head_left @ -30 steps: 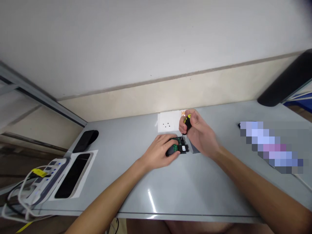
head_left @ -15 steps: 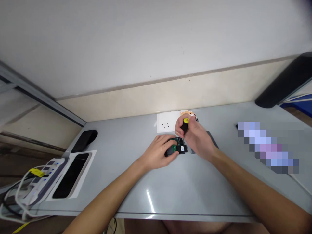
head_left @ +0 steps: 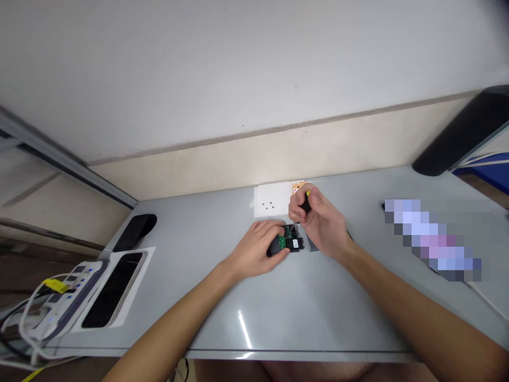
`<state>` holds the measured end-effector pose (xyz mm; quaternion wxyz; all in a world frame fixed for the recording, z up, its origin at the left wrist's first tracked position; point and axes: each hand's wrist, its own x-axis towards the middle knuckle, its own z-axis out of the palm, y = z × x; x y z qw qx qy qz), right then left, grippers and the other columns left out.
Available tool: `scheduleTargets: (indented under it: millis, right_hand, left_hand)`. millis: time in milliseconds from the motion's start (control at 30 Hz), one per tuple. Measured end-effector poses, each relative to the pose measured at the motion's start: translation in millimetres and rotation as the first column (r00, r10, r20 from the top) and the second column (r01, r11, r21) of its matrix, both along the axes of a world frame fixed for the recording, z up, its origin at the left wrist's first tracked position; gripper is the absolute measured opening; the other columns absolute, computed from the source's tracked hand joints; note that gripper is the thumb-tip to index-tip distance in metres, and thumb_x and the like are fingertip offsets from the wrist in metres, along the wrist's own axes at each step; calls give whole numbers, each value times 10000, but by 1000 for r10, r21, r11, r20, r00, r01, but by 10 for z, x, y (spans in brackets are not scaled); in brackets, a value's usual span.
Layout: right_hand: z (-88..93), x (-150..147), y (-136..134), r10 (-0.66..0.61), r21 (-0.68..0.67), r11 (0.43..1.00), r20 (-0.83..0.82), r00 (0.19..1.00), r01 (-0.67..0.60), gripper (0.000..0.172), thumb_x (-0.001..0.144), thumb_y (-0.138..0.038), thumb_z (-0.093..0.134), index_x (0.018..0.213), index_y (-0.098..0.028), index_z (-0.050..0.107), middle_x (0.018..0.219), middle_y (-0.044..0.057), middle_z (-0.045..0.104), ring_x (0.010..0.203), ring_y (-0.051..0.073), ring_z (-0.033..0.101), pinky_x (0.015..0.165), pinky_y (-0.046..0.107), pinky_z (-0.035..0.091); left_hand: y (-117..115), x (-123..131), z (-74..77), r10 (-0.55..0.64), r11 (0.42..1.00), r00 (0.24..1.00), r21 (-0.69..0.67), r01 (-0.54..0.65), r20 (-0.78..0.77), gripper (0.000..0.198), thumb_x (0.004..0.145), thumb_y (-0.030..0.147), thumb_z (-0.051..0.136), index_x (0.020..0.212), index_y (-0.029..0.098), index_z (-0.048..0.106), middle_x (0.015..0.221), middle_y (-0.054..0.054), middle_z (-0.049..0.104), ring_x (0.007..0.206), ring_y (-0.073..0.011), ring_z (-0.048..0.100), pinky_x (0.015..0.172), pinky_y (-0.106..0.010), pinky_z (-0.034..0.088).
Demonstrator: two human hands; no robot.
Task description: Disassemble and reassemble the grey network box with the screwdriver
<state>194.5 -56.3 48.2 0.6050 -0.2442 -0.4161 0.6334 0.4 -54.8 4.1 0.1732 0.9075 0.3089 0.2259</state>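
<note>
On the grey desk lies an opened black computer mouse (head_left: 294, 244) with its green circuit board exposed. My left hand (head_left: 254, 246) is curled over its rounded end, fingers and thumb pressing it from both sides. In a closed grip, my right hand (head_left: 324, 223) has a screwdriver (head_left: 305, 205) with a black and yellow handle. Its thin shaft slants down to the upper part of the circuit board; the exact contact point is too small to make out. Partly under my right hand is a flat dark grey piece (head_left: 312, 244).
Several tiny dark screws (head_left: 266, 206) lie on a white sheet (head_left: 280, 196) by the wall, beside an orange cartoon picture (head_left: 296, 187). At left are a phone (head_left: 113, 289), a power strip (head_left: 73, 300) and a black pouch (head_left: 131, 233). A blurred-out device (head_left: 433, 239) lies at right.
My right hand has tilted the screwdriver, so less of the yellow handle end shows and its shaft is now visible at the board. My left hand keeps its hold. The view shifted slightly.
</note>
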Motion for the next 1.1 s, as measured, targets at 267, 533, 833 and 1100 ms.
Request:
scheduleTargets:
  millis: [267, 533, 833, 1100]
  right_hand:
    - [-5, 15, 3, -18, 15, 1000, 32, 999, 18, 410, 893, -599, 731, 761, -240, 582, 650, -22, 417, 631, 149, 345, 616, 308, 308]
    - [-1, 13, -10, -2, 21, 1000, 31, 1000, 2, 396, 900, -586, 729, 764, -240, 593, 645, -25, 418, 623, 145, 345, 616, 308, 308]
    - [-13, 1, -1, -13, 26, 1000, 47, 999, 12, 391, 922, -586, 709, 777, -240, 598, 664, -22, 427, 636, 145, 357, 615, 301, 302]
    - [11, 17, -10, 0, 28, 1000, 34, 999, -1, 387, 904, -577, 728, 770, -240, 593, 684, -20, 417, 649, 147, 366, 619, 302, 325]
  left_hand:
    - [3, 0, -1, -3, 1000, 1000, -5, 3, -9, 126, 991, 333, 611, 1052, 231, 568, 1241, -94, 717, 1195, -295, 661, 1024, -485, 518]
    - [7, -4, -7, -2, 1000, 1000, 2, 2, -10, 123, 992, 332, 606, 1049, 229, 571, 1211, -89, 715, 1156, -285, 668, 1019, -481, 525]
    - [1, 0, -4, -3, 1000, 1000, 15, 3, 1, 115, 994, 329, 598, 1045, 231, 567, 1213, -92, 719, 1148, -279, 674, 1011, -474, 528]
    - [4, -4, -15, 2, 1000, 1000, 7, -2, -6, 119, 989, 328, 597, 1053, 234, 564, 1263, -91, 713, 1198, -288, 661, 1021, -481, 522]
